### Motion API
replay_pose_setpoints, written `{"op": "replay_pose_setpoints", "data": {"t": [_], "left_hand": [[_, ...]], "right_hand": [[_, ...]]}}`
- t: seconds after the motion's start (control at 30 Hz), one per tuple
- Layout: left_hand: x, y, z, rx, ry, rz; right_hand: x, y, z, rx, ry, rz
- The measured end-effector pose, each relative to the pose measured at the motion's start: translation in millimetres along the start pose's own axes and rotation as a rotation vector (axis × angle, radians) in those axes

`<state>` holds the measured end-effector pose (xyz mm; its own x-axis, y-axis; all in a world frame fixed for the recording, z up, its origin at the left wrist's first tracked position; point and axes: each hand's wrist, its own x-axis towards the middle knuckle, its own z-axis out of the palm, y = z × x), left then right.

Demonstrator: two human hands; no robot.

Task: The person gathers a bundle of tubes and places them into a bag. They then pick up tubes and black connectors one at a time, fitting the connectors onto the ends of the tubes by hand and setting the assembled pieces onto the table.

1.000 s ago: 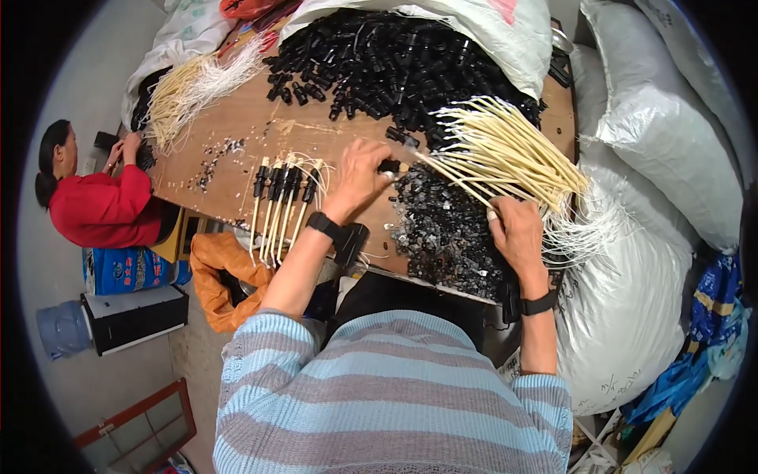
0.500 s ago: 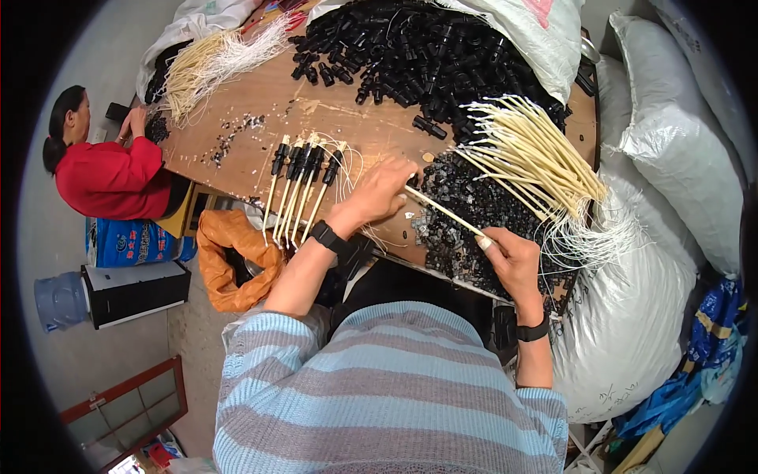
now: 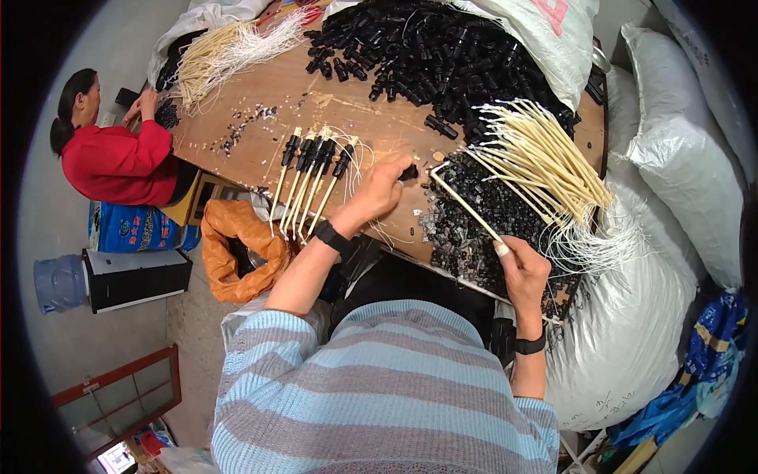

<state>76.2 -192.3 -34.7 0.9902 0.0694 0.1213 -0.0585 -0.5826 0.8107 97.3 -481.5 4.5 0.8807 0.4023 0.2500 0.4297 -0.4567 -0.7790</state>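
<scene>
My right hand (image 3: 525, 268) pinches the lower end of a cream sleeved cord (image 3: 467, 207), which slants up and left over a heap of small dark clips (image 3: 466, 237). The cord's far end is bent and white-tipped. In my left hand (image 3: 380, 189) the fingers are closed on a black plastic fitting (image 3: 408, 172), whose end shows past the fingertips. A gap separates this fitting from the cord. Left of my left hand lie several cream cords fitted with black fittings (image 3: 316, 154), side by side on the wooden table (image 3: 237, 162).
A bundle of cream cords (image 3: 545, 162) with white threads lies at the right. Behind it spreads a pile of black fittings (image 3: 450, 59). White sacks (image 3: 632, 308) stand on the right. An orange bag (image 3: 217, 257) is below the table edge. A person in red (image 3: 118, 162) works at the left.
My right hand has moved slightly right and down with the cord, drawing its far end away from my left hand. A black fitting now shows at my left fingertips.
</scene>
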Motion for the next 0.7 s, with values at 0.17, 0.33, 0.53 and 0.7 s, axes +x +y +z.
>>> {"op": "replay_pose_setpoints", "data": {"t": [0.17, 0.33, 0.53, 0.7], "left_hand": [[2, 5, 2, 0.159, -0.132, 0.245], [-6, 52, 16, 0.297, -0.117, 0.509], [-14, 33, 29, 0.232, 0.166, 0.328], [-21, 14, 33, -0.223, 0.005, -0.219]], "right_hand": [[-2, -4, 2, 0.032, -0.084, -0.046], [11, -11, 23, -0.218, -0.055, -0.254], [27, -1, 6, 0.699, -0.228, 0.269], [30, -25, 10, 0.504, -0.316, 0.139]]}}
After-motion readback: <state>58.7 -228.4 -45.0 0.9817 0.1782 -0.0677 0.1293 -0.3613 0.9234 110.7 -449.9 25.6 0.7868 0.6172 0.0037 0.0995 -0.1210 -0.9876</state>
